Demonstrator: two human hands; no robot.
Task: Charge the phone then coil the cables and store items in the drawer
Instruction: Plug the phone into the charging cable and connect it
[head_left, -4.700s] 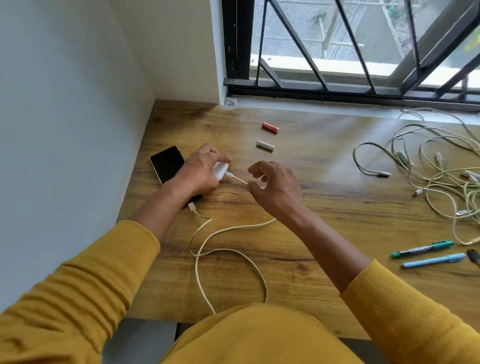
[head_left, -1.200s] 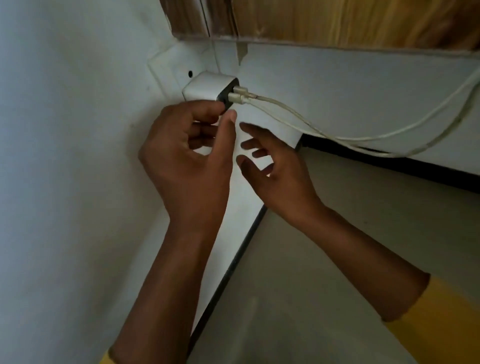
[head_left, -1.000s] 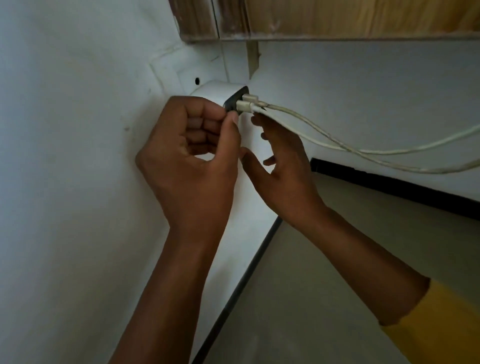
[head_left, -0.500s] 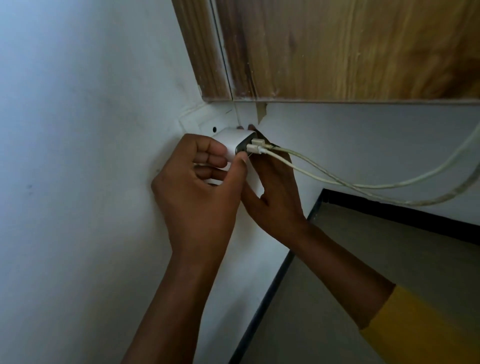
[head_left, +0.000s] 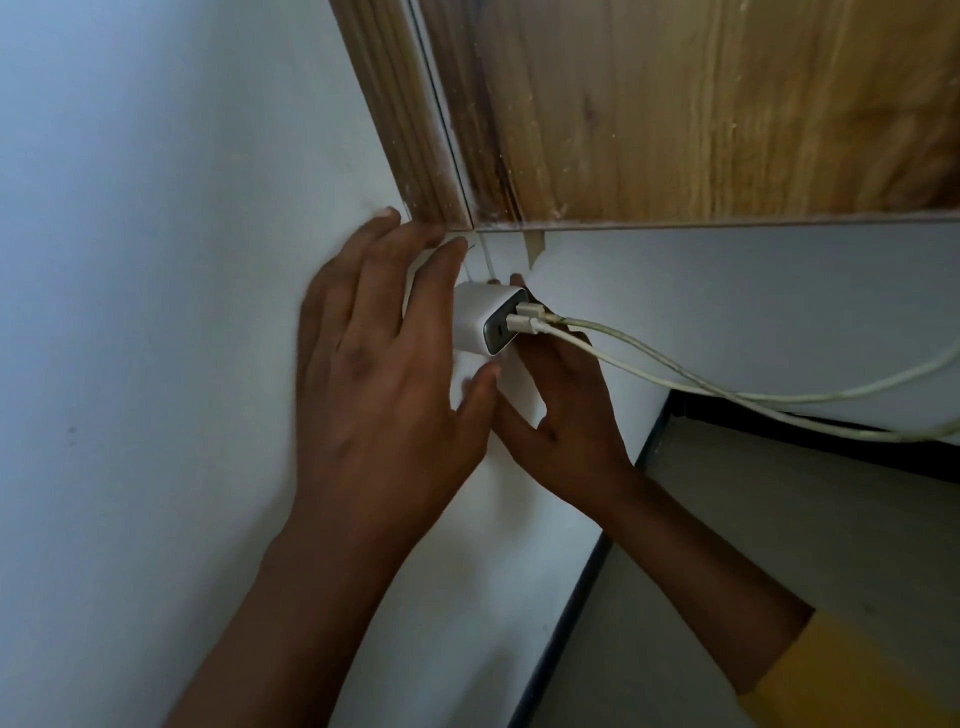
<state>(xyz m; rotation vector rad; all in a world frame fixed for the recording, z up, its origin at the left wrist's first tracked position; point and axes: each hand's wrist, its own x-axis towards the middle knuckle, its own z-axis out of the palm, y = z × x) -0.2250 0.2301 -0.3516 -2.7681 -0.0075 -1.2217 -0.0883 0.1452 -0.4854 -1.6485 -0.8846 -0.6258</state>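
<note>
A white charger (head_left: 480, 322) sticks out of the white wall just below the wooden desk. Two white cables (head_left: 675, 379) are plugged into its dark face and run off to the right. My left hand (head_left: 379, 395) is spread with straight fingers against the wall left of the charger, its thumb just under it. My right hand (head_left: 571, 426) cups the charger from the far side: fingers reach up behind it, one fingertip shows over its top, the thumb lies beneath. The phone is not in view.
The wooden desk side and underside (head_left: 701, 114) fill the top of the view. White walls meet in a corner behind the charger. A black skirting strip (head_left: 571, 597) borders the grey floor (head_left: 779, 519) at lower right.
My left hand has let go of the charger and its fingers have spread flat by the wall. My right hand stays behind the charger. The view has moved closer and upward.
</note>
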